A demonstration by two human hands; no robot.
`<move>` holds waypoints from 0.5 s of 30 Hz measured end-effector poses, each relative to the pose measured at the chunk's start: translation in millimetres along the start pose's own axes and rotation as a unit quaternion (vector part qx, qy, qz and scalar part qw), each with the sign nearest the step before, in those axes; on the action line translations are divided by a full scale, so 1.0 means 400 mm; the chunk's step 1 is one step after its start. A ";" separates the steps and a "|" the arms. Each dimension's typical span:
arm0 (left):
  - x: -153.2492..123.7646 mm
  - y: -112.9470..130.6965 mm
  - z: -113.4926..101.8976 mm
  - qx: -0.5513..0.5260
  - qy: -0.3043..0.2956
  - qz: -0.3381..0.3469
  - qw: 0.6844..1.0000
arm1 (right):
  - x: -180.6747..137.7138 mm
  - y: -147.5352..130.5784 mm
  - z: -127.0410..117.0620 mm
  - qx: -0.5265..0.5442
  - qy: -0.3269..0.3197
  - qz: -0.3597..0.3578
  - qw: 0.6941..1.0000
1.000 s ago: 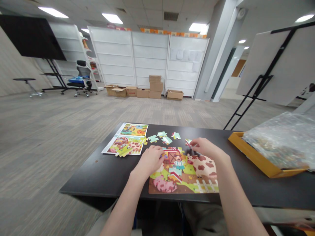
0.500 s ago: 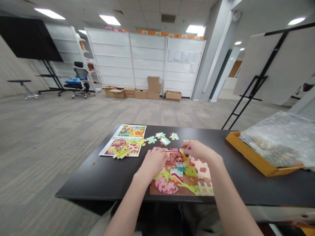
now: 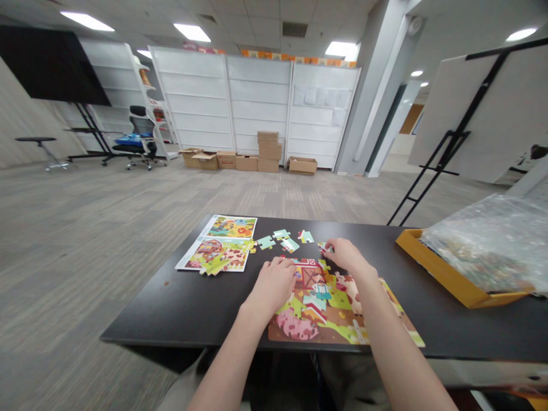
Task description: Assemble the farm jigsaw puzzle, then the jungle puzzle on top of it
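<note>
A partly joined farm jigsaw puzzle (image 3: pixel 340 302) lies on the black table in front of me, showing a farmer, a cow and a pig. My left hand (image 3: pixel 276 281) rests on its upper left part, fingers stretched over the pieces. Just past the puzzle's top edge, my right hand (image 3: pixel 346 255) pinches a small puzzle piece (image 3: pixel 322 247), partly covered by the fingers. Several loose pale-blue pieces (image 3: pixel 290 245) lie beyond my left hand. A piece with a red and white roof shape (image 3: pixel 314 310) sits within the picture, seemingly on top of it.
At the table's left is a printed picture sheet (image 3: pixel 231 227), with joined green pieces (image 3: pixel 214 264) over its lower edge. An orange box (image 3: pixel 449 279) holding a clear plastic bag (image 3: pixel 483 242) stands on the right. Beyond the black table (image 3: pixel 171 311) are cardboard boxes (image 3: pixel 269 151) and an easel board (image 3: pixel 475 114).
My right hand has moved from the puzzle's top edge a little outward to the small piece and now pinches it. My left hand stays on the puzzle, which sits slightly farther right in view.
</note>
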State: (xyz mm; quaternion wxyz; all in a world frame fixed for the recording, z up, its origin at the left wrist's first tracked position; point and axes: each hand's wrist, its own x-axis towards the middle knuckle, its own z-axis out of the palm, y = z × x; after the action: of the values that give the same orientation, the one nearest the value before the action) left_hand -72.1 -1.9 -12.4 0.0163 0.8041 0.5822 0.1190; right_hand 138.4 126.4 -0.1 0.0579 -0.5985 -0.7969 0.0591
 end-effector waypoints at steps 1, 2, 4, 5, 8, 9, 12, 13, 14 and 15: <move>0.000 -0.001 0.001 0.000 0.000 0.002 1.000 | 0.001 0.000 0.000 0.006 -0.002 -0.018 1.000; 0.000 -0.002 0.002 -0.001 -0.001 0.003 1.000 | 0.001 0.001 0.000 0.012 -0.004 -0.035 0.999; 0.000 -0.004 0.003 -0.005 0.000 0.004 1.000 | 0.002 0.004 -0.001 0.025 -0.005 -0.060 0.998; 0.000 -0.005 0.004 -0.007 0.001 0.003 1.000 | 0.002 0.006 -0.001 0.031 -0.003 -0.069 0.997; -0.001 -0.007 0.005 -0.010 0.004 0.004 1.000 | 0.003 0.009 0.001 0.039 0.008 -0.078 0.996; -0.001 -0.006 0.004 -0.011 0.003 0.004 1.000 | 0.004 0.009 0.003 0.037 0.010 -0.075 0.996; -0.001 -0.005 0.003 -0.010 -0.001 0.003 1.000 | 0.006 0.006 0.006 0.034 0.008 -0.070 0.997; 0.000 -0.004 0.003 -0.009 -0.001 0.003 1.000 | 0.006 0.004 0.007 0.032 0.007 -0.070 0.997; 0.000 -0.004 0.003 -0.008 0.000 0.003 1.000 | 0.007 0.002 0.007 0.029 0.007 -0.071 0.997; 0.000 -0.003 0.003 -0.007 0.001 0.003 1.000 | 0.007 0.000 0.007 0.024 0.008 -0.071 0.997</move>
State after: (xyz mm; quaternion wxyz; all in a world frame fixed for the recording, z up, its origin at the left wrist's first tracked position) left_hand -73.0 -1.2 -13.7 0.0208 0.8054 0.5793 0.1238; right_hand 137.1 129.0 -2.6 0.0828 -0.5394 -0.8351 0.0692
